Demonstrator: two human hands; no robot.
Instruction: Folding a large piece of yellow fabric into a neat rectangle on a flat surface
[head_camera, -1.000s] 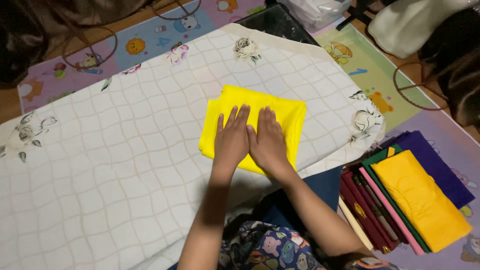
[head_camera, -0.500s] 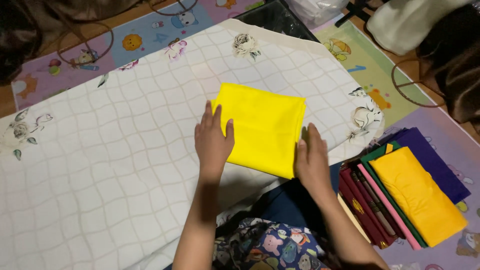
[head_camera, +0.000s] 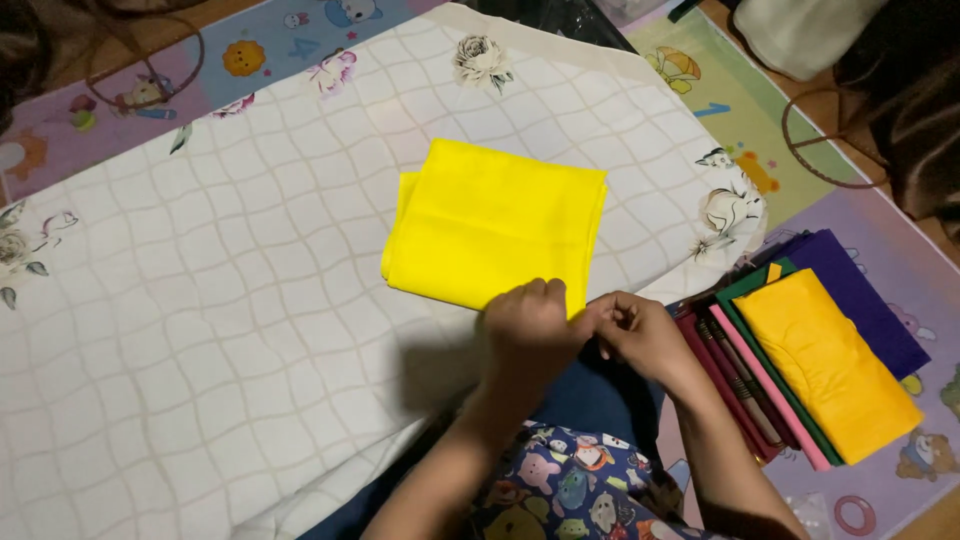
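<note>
yellow cloth (head_camera: 490, 225) on quilted sheet (head_camera: 200, 330) (floor mat (head_camera: 700, 90) below)

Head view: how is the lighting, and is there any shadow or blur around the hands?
Head view: bright light on the yellow cloth, corners dim; the left hand and right hand meet at its near edge, sharp, casting a dark shadow leftward onto the white quilted sheet.

This looks like a home, with the work done on the floor. A children's play mat (head_camera: 700, 90) printed with cartoon animals and toys covers a wooden floor (head_camera: 150, 30), and a white quilted bedsheet with rose prints (head_camera: 200, 330) is spread over it. A stack of folded coloured fabrics (head_camera: 810, 370) lies on the mat beside the sheet, and cables (head_camera: 830, 140) trail across the mat.
</note>
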